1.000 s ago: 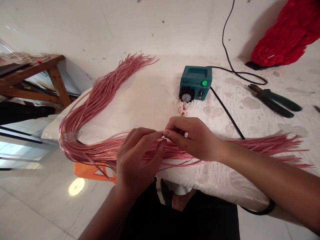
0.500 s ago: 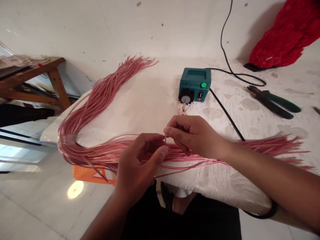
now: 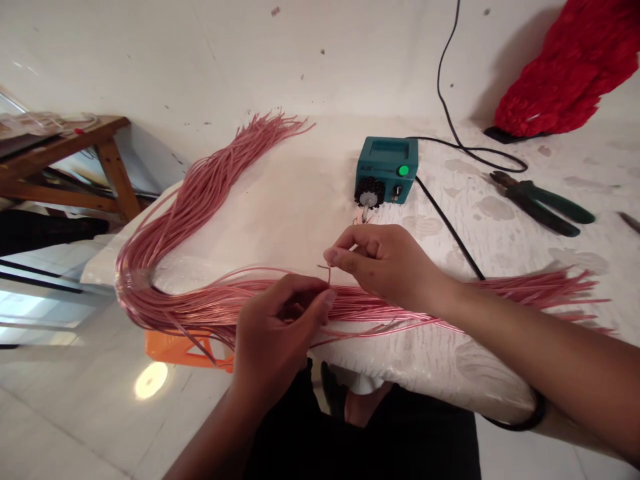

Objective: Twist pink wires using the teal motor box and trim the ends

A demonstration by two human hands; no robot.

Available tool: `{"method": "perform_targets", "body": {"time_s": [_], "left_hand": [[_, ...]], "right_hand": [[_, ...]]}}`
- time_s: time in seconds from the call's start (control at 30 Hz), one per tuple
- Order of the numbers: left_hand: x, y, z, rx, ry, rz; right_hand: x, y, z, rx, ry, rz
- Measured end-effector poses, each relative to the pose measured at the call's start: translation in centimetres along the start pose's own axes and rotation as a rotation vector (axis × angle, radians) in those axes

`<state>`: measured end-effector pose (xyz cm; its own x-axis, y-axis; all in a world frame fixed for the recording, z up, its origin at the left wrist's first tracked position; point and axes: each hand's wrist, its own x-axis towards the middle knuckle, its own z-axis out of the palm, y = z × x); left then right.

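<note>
The surface carries a looped bundle of pink wires across its near edge, most strands lying gathered. The left hand is curled closed on the wires. The right hand has its fingertips together, just beside one raised wire end. A teal box and green-handled pliers lie toward the far edge, apart from the hands.

L-hand grip on wire: unclr
</note>
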<state>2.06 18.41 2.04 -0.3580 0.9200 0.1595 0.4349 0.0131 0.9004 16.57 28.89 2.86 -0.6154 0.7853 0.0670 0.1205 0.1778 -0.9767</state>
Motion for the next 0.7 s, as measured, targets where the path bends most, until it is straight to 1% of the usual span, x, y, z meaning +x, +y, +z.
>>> {"method": "perform_targets", "body": {"time_s": [0.1, 0.23, 0.33, 0.4, 0.47, 0.57, 0.63, 0.7], "left_hand": [[0.1, -0.1, 0.1, 0.069, 0.019, 0.043], [0.6, -0.4, 0.2, 0.171, 0.066, 0.165], [1.0, -0.6, 0.2, 0.252, 0.115, 0.239], [1.1, -0.7, 0.1, 0.281, 0.124, 0.259], [1.1, -0.6, 0.0, 0.282, 0.108, 0.258], [1.1, -0.5, -0.3, 0.174, 0.024, 0.185], [1.2, -0.5, -0.8, 0.017, -0.078, 0.067], [1.3, -0.7, -1.3, -0.174, -0.196, -0.090]], "right_hand": [[0.1, 0.0, 0.0, -0.047, 0.016, -0.008], [0.0, 0.1, 0.0, -0.087, 0.039, -0.027], [0.0, 0.2, 0.1, -0.077, 0.030, -0.019], [0.0, 0.2, 0.2, -0.064, 0.018, -0.014], [0.0, 0.3, 0.3, -0.057, 0.022, -0.012], [0.2, 0.4, 0.2, -0.040, 0.037, -0.017], [0.2, 0.5, 0.1, 0.002, 0.039, -0.016], [0.1, 0.4, -0.1, 0.062, 0.014, -0.011]]}}
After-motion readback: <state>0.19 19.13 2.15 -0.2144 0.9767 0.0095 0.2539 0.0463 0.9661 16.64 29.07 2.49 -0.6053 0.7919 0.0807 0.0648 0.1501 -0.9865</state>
